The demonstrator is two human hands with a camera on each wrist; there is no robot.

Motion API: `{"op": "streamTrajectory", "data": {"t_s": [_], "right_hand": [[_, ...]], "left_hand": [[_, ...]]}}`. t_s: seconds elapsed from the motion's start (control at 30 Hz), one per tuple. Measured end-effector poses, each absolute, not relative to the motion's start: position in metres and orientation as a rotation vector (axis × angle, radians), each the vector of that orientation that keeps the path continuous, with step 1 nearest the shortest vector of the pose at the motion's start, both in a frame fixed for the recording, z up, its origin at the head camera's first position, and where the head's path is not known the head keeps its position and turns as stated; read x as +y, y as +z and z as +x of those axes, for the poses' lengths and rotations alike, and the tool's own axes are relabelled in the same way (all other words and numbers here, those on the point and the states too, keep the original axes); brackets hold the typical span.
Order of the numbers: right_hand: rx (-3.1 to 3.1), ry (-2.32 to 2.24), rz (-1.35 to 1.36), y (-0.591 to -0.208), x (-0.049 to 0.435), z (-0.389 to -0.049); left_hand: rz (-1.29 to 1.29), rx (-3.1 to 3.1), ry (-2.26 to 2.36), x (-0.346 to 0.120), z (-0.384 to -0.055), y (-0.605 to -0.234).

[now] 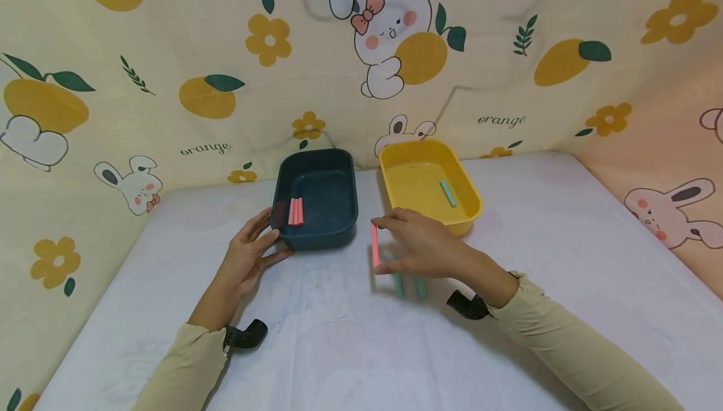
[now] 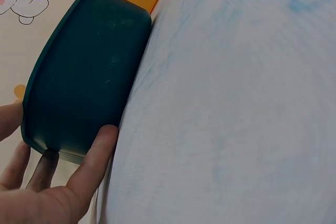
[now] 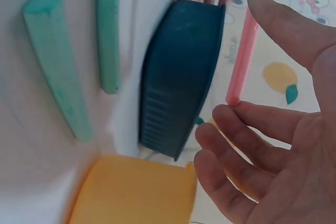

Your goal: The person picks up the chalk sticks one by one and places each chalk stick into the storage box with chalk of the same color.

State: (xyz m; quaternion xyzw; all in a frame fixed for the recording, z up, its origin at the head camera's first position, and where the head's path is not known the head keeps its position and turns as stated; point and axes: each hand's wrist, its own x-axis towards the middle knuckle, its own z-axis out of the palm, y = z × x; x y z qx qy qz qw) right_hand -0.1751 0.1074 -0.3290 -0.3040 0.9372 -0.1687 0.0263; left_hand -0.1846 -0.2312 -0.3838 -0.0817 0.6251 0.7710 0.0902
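My right hand pinches a pink chalk stick end to end between thumb and index fingertip, above the table. In the right wrist view the other fingers hang free of the chalk. My left hand holds the near left corner of a dark teal bin, thumb and fingers on two sides of it. Pink chalk sticks lie side by side in that bin. A yellow bin holds a green chalk stick. Two green chalk sticks lie under my right hand.
The bins stand side by side at the back of the white-covered table, with a narrow gap between them. A patterned cloth rises behind them and along the sides. Faint blue marks show on the table cover.
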Motion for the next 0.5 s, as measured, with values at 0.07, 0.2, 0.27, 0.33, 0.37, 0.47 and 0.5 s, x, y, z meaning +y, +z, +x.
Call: {"op": "streamTrajectory", "data": {"t_s": [0.07,0.2,0.27,0.33,0.37,0.47,0.5], "right_hand": [[2.905,-0.549,-0.945,-0.327,0.109,-0.176],[2.910,-0.616,-0.927,-0.321,0.113,-0.178],[2.907,-0.644,-0.908,-0.319,0.114,-0.178],[2.903,-0.660,-0.901,-0.318,0.116,-0.178],[2.903,-0.661,-0.900,-0.318,0.116,-0.179],[2.902,-0.674,-0.897,-0.318,0.117,-0.179],[2.901,-0.677,-0.899,-0.318,0.117,-0.179]], "left_hand": [[-0.252,1.855,2.297,-0.231,-0.185,-0.384],[-0.243,1.857,2.297,-0.231,-0.186,-0.384],[-0.235,1.859,2.297,-0.231,-0.185,-0.384],[-0.227,1.863,2.295,-0.232,-0.185,-0.385],[-0.225,1.868,2.292,-0.232,-0.185,-0.384],[-0.227,1.868,2.291,-0.232,-0.184,-0.384],[-0.229,1.869,2.291,-0.232,-0.184,-0.384]]}}
